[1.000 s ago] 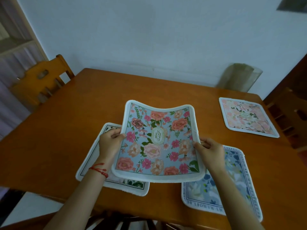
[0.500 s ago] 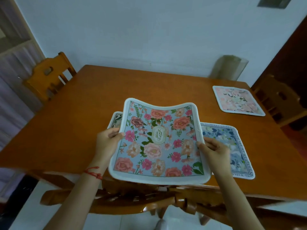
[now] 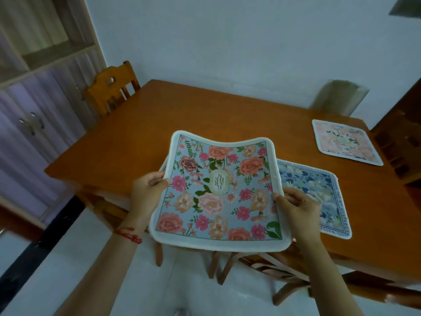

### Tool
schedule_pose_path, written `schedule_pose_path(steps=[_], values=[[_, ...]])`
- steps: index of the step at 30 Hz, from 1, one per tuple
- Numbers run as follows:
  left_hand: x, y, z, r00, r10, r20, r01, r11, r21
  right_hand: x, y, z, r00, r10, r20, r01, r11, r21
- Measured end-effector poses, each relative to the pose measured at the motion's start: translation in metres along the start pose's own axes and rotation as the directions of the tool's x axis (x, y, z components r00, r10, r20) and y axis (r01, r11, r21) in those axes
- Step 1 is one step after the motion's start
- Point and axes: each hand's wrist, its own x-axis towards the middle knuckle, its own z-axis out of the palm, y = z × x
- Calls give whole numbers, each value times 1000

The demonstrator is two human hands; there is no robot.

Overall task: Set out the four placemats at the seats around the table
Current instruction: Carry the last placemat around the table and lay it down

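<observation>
- We hold the flowered placemat (image 3: 218, 192) in the air over the near table edge; left hand (image 3: 145, 192) pinches its left border, right hand (image 3: 296, 206) pinches the right border.
- It sags in the middle, so we judge it soft and light; gripping two opposite edges suits it.
- Blue placemat (image 3: 319, 197) lies flat on the table (image 3: 205, 110), just right of the held one.
- Pink placemat (image 3: 346, 142) lies at the far right seat.
- Count: three placemats clearly seen; a sliver shows behind the held one, can't tell what.
- One chair (image 3: 111, 87) at the far left.
</observation>
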Motion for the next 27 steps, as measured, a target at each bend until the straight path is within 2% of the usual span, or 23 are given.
schedule_pose_path(steps=[12, 17, 23, 27], values=[[-121, -33, -38, 951, -41, -306, 30, 999, -41, -48, 4, -19, 962, -47, 270, 31, 997, 64], [-160, -48, -71, 890, -65, -451, 40, 997, -64, -69, 6, 1, 919, -57, 391, 45, 998, 39], [-205, -71, -117, 829, -107, -549, 63, 993, -99, -102, -2, 39, 862, -88, 500, 76, 996, 45], [-235, -92, -151, 780, -172, -601, 84, 982, -172, -132, -7, 73, 802, -38, 596, 14, 999, 45]])
